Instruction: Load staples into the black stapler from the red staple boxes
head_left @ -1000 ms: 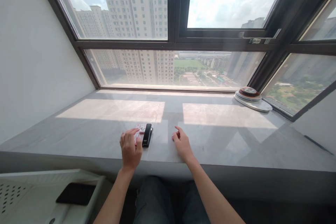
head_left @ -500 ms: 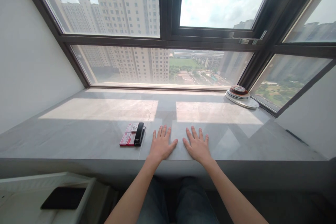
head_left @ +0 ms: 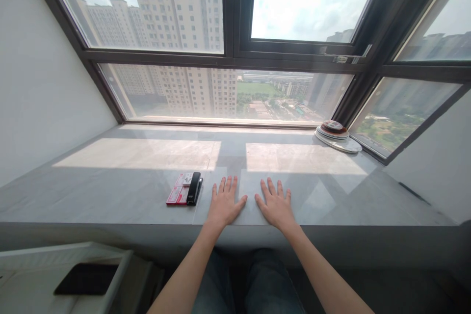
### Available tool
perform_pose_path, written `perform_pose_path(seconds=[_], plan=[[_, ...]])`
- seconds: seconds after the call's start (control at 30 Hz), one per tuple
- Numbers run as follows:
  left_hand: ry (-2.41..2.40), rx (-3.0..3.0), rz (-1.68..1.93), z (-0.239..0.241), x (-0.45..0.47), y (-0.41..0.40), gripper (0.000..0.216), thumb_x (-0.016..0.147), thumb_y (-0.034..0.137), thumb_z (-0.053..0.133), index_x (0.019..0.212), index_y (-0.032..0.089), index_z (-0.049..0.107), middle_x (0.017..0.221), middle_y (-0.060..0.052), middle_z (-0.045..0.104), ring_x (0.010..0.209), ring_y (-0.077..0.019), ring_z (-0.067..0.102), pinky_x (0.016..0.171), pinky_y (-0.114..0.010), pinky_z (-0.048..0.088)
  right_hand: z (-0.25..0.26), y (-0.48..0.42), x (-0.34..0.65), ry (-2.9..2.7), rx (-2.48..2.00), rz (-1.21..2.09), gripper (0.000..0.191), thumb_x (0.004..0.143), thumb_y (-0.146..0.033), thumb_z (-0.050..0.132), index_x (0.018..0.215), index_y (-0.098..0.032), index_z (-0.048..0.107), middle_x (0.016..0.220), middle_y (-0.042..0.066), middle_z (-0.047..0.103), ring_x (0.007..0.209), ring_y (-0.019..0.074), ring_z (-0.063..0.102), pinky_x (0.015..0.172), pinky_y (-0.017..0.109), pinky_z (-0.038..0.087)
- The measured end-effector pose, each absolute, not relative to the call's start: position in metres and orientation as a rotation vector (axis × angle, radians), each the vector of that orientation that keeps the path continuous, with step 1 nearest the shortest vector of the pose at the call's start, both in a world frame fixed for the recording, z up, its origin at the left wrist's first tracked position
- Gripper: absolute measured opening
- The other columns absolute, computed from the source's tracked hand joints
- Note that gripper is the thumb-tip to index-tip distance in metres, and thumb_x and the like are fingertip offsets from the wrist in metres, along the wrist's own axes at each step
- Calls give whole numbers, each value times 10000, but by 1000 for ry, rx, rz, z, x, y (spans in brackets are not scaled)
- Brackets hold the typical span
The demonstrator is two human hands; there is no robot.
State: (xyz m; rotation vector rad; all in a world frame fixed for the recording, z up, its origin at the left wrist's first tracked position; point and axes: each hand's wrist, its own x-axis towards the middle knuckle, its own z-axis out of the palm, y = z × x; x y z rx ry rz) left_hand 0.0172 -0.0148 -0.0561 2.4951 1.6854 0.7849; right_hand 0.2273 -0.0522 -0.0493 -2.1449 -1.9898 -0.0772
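My left hand (head_left: pixel 224 204) lies flat on the grey windowsill (head_left: pixel 121 196), fingers spread, holding nothing. Beside it, my right hand (head_left: pixel 275 206) rests palm down in the same way, with a small gap between the two thumbs. To the left of my left hand is a black stapler (head_left: pixel 194 189). It lies along the right edge of a red and white flat packet or set of small boxes (head_left: pixel 177 195). A small pale box (head_left: pixel 187 179) sits on top of that, against the stapler. Neither hand touches these things.
Stacked round plates or discs (head_left: pixel 336 136) stand in the far right corner by the dark window frame (head_left: pixel 235 61). At the lower left, a white piece of furniture (head_left: pixel 125 267) holds a dark flat object (head_left: pixel 87 278). White walls (head_left: pixel 47 83) close off both sides.
Both hands stay flat in place on the sill. The whole view has shifted very slightly; nothing has been picked up or moved.
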Motion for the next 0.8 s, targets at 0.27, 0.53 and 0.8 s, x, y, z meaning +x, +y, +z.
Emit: perform_pose_path(seconds=[0.27, 0.53, 0.8], plan=[[1692, 2492, 768, -58, 16, -13, 843, 959, 616, 398, 1624, 219, 64, 1651, -122, 250, 1536, -326, 175, 1229, -565, 106, -48, -52, 228, -1990, -2141, -87, 722, 1001, -622, 283, 1629, -310, 110, 1683, 45, 145, 1532, 371, 32, 1177, 632, 18], [1790, 2445, 661, -46, 18, -20, 967, 972, 623, 362, 1567, 153, -239, 1667, -143, 182, 1545, -279, 152, 1229, -531, 84, -45, -52, 227, -2009, -2175, -66, 671, 998, -651, 249, 1605, -368, 215, 1685, 14, 136, 1532, 362, 28, 1172, 621, 26], [1807, 2566, 515, -49, 18, -18, 678, 991, 618, 300, 1592, 306, 250, 1668, -49, 219, 1544, -301, 139, 1230, -549, 91, -42, -53, 227, -2018, -2200, -39, 675, 998, -645, 247, 1609, -364, 195, 1690, 13, 106, 1535, 351, 5, 1169, 621, 22]])
